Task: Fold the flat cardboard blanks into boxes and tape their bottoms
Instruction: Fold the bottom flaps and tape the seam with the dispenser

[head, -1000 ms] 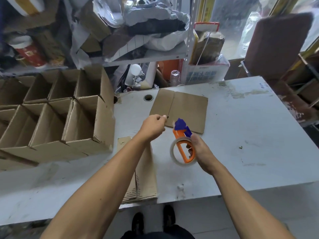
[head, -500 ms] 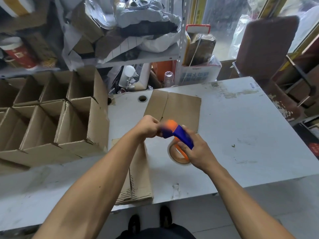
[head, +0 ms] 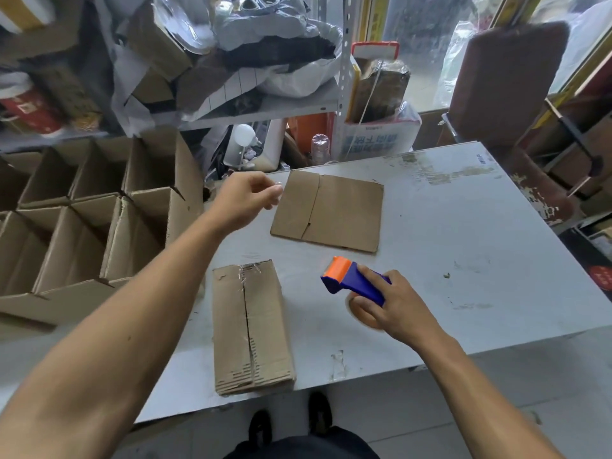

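Cardboard blank flat on table, right hand gripping tape dispenser

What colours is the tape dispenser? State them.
Blue body with an orange front end; head view.

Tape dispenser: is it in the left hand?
No, the right hand grips the tape dispenser; the left hand is raised apart from it.

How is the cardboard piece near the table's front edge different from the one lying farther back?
The near cardboard stack is several flat blanks piled up, narrow, and reaches the table edge; the far cardboard blank looks like a single sheet, wider, lying mid-table. The stack's top shows tape remnants; the far blank looks clean. Both are brown, flat, and unheld.
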